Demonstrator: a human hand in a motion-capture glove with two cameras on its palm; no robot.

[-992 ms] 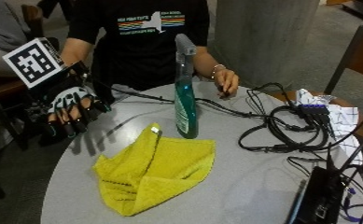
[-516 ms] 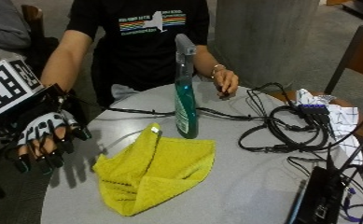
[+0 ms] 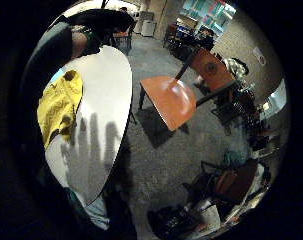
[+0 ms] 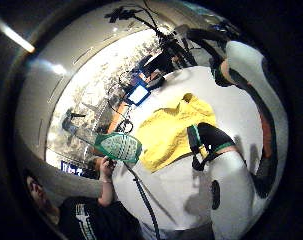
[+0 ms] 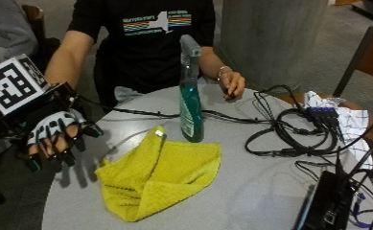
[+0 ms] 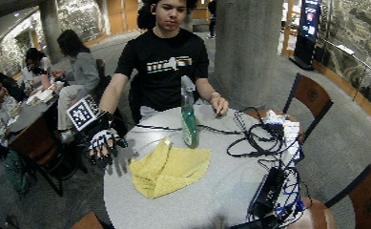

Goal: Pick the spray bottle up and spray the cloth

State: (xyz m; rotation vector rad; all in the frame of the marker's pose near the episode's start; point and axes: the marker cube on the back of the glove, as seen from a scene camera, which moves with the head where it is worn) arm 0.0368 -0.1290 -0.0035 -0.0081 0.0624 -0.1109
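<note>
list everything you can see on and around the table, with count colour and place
spray bottle: 1, green with grey trigger head, upright on the table in front of the person
cloth: 1, yellow, crumpled on the table beside the bottle's base
cables: a tangle, black, on the table beyond the bottle
black device: 1, at the table edge among the cables
white checked cloth: 1, at the table's far edge by the cables
table: 1, round, pale grey
chair: 1, orange seat, on the floor beside the table
bare hand: 1, resting on the table behind the bottle
right hand: 1, black glove, fingers spread, at the table edge, holding nothing
</note>
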